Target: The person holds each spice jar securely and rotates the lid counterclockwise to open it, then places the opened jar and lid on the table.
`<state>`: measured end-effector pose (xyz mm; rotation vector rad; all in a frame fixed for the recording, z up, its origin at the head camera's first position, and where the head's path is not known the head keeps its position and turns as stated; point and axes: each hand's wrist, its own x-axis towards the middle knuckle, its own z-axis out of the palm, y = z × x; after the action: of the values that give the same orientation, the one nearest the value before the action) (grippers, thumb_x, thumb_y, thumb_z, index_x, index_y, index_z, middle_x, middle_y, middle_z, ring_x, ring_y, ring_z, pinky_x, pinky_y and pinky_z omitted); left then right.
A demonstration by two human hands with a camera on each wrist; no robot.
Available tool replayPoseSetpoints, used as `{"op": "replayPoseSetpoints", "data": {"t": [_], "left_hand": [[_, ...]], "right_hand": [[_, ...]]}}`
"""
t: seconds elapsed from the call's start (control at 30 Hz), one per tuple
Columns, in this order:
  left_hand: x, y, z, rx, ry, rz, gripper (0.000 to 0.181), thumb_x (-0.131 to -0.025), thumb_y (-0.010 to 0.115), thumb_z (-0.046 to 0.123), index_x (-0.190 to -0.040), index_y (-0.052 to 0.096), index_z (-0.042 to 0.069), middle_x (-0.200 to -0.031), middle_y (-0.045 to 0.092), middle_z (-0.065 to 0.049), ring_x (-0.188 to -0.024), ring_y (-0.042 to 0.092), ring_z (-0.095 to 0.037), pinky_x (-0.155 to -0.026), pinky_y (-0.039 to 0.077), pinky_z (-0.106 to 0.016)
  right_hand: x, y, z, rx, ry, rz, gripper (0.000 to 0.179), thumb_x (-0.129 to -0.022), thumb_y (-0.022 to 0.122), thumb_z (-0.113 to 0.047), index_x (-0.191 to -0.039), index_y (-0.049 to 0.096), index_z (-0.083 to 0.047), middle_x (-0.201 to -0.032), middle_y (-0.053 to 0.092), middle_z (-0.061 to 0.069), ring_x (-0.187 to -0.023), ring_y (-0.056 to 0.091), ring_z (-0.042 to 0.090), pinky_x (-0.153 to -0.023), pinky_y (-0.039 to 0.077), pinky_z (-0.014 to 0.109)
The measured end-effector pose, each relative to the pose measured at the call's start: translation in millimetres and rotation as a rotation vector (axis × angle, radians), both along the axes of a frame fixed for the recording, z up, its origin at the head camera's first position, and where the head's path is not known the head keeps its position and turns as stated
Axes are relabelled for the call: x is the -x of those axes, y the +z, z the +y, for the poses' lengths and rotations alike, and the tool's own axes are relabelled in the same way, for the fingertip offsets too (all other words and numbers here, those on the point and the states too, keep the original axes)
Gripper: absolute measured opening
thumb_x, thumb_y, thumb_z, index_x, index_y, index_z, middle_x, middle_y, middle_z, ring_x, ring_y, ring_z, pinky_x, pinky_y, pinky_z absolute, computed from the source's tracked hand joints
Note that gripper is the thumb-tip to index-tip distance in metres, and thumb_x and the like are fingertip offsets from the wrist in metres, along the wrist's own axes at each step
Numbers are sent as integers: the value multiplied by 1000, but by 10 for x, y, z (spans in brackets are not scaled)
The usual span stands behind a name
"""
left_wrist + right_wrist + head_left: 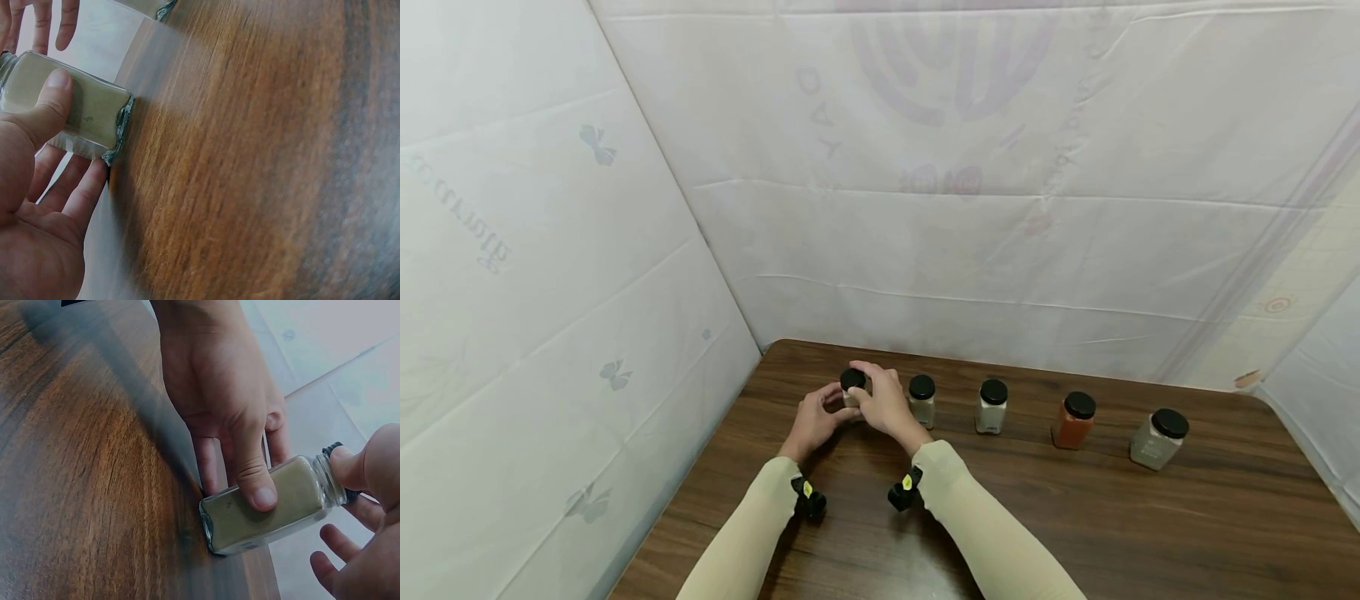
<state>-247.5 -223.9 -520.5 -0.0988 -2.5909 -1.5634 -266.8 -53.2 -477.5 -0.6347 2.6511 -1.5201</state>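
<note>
A square clear jar (290,497) with pale greenish-beige contents and a black lid (852,379) is upright at the table's far left. My left hand (811,423) grips its body, the thumb flat across one face and fingers behind, as the left wrist view shows. From the other side my right hand (886,404) pinches the black lid between thumb and fingers, its other fingers free in the right wrist view. The jar's base seems to meet the tabletop. Closest to my right hand stands a second jar (922,411) with pale contents, partly behind the wrist.
Farther right in the row stand a pale jar (990,414), an orange-red jar (1072,428) and a greyish jar (1152,443), all black-lidded. The brown wooden table (857,533) meets white printed sheeting (925,250) at its back and left.
</note>
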Motion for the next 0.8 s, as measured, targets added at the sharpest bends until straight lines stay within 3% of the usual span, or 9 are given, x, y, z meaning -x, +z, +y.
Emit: {"op": "replayPoseSetpoints", "data": {"t": [0.37, 0.8], "left_hand": [[10, -27, -9, 8, -5, 16, 47, -88, 84, 17, -132, 69, 9, -127, 71, -12, -120, 66, -28, -102, 51, -50], [7, -36, -19, 10, -2, 12, 52, -87, 84, 17, -135, 67, 8, -126, 72, -11, -121, 66, -28, -104, 49, -50]], "right_hand": [[0, 6, 25, 7, 2, -11, 49, -103, 65, -24, -151, 53, -23, -154, 50, 3, -138, 42, 30, -106, 45, 53], [-8, 15, 32, 20, 3, 51, 50, -103, 66, -23, -151, 52, -22, -151, 53, 4, -134, 45, 30, -103, 46, 52]]}}
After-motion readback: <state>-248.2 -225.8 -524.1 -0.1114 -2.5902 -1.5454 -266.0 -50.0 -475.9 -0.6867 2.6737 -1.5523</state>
